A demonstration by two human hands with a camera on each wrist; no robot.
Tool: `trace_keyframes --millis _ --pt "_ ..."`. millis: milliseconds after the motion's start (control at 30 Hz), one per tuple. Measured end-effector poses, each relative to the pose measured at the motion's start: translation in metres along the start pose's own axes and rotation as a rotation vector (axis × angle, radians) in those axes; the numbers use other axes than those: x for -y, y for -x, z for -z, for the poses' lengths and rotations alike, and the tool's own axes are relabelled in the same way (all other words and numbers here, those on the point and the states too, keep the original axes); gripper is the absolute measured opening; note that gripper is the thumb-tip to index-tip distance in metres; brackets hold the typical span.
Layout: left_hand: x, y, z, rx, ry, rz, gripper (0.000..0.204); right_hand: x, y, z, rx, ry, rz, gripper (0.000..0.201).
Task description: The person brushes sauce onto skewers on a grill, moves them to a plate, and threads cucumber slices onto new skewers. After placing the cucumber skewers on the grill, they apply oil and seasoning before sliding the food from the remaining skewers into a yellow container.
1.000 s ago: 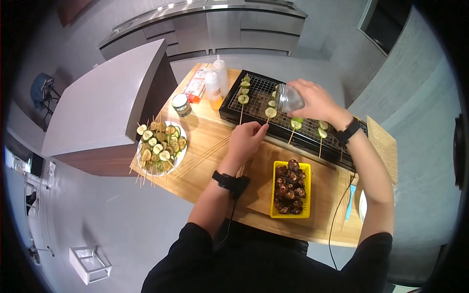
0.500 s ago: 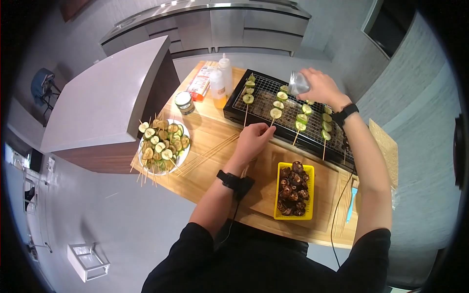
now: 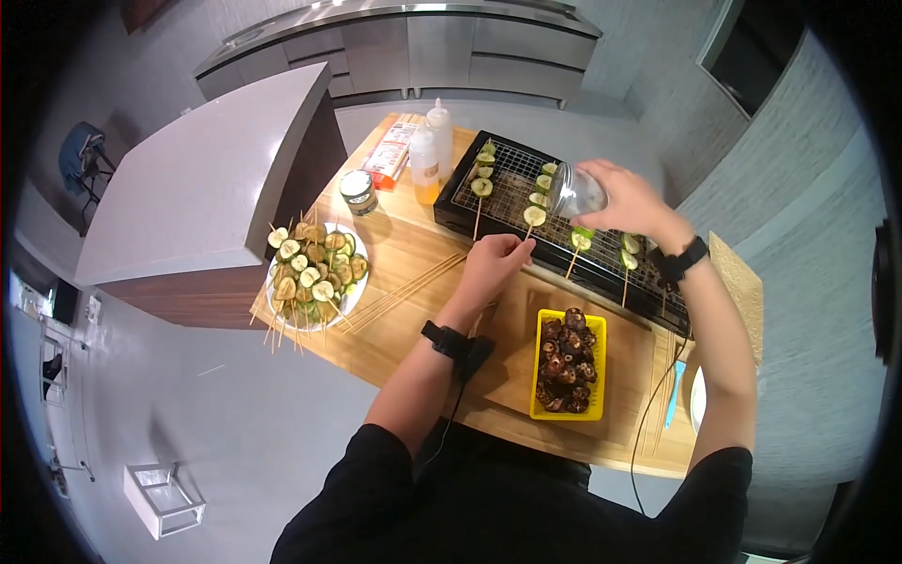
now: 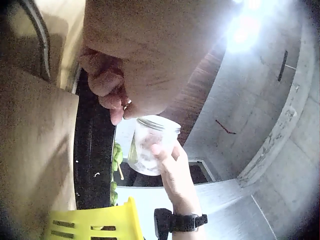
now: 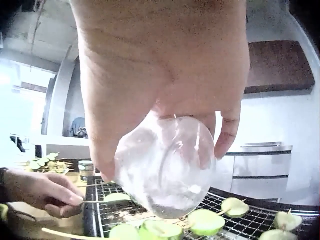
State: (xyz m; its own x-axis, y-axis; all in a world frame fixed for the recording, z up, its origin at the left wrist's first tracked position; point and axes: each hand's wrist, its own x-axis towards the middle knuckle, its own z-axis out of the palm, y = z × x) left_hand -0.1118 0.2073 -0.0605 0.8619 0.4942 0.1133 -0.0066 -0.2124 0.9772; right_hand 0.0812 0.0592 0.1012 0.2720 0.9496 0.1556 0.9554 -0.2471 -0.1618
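The right hand (image 3: pixel 629 199) grips a clear glass jar (image 3: pixel 577 192), tilted on its side above the grill (image 3: pixel 601 258); the right wrist view shows the jar (image 5: pixel 167 167) close up, with fingers round its sides. At the grill's front edge, the left hand (image 3: pixel 493 269) pinches the stick end of a skewer of green-rimmed slices (image 3: pixel 535 216). That hand (image 5: pixel 47 192) and stick also appear in the right wrist view. Other skewers of slices (image 3: pixel 482 187) lie across the mesh. In the left wrist view the jar (image 4: pixel 152 145) hangs beyond the left hand (image 4: pixel 145 60).
A yellow basket (image 3: pixel 602 376) of dark brown pieces stands before the grill. Left are a white plate (image 3: pixel 354 299) piled with skewers, a lidded jar (image 3: pixel 358 192) and squeeze bottles (image 3: pixel 425 164). Loose sticks (image 3: pixel 399 293) and a blue brush (image 3: pixel 674 397) lie on the wooden table.
The right hand with the jar moved back and away from the body, then came nearer again over the pinched skewer. The left hand keeps its pinch and has shifted slightly right in view.
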Motion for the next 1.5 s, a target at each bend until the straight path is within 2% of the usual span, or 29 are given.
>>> trace_keyframes --millis 100,200,267,467,567,767,967,1167,1500 --pt "0.006 -0.001 -0.005 -0.024 0.006 -0.033 0.039 0.017 0.009 0.008 -0.001 -0.044 -0.053 0.082" --pt "0.012 -0.004 -0.006 -0.012 0.01 -0.03 0.039 0.007 0.014 0.005 0.03 -0.001 -0.03 0.083" --pt "0.01 -0.004 -0.004 -0.001 0.005 0.006 0.04 0.004 0.016 0.012 -0.014 -0.04 -0.05 0.083" --pt "0.001 -0.002 -0.002 0.048 0.31 0.03 0.04 -0.002 0.02 0.019 -0.073 -0.055 -0.085 0.084" --pt "0.006 -0.004 -0.006 0.054 0.412 -0.021 0.039 -0.001 0.022 0.02 -0.074 -0.052 -0.095 0.084" --pt "0.009 -0.004 -0.009 0.062 0.365 -0.047 0.041 -0.004 0.024 0.019 -0.078 -0.046 -0.094 0.084" --pt "0.007 -0.002 -0.012 0.083 0.455 -0.016 0.043 0.0 0.022 0.021 -0.072 -0.033 -0.096 0.083" --pt "0.006 0.001 -0.014 0.052 0.57 0.075 0.042 0.001 0.02 0.021 -0.082 -0.036 -0.077 0.083" --pt "0.003 0.004 -0.014 0.023 0.58 0.128 0.042 0.003 0.019 0.02 -0.07 -0.032 -0.075 0.083"
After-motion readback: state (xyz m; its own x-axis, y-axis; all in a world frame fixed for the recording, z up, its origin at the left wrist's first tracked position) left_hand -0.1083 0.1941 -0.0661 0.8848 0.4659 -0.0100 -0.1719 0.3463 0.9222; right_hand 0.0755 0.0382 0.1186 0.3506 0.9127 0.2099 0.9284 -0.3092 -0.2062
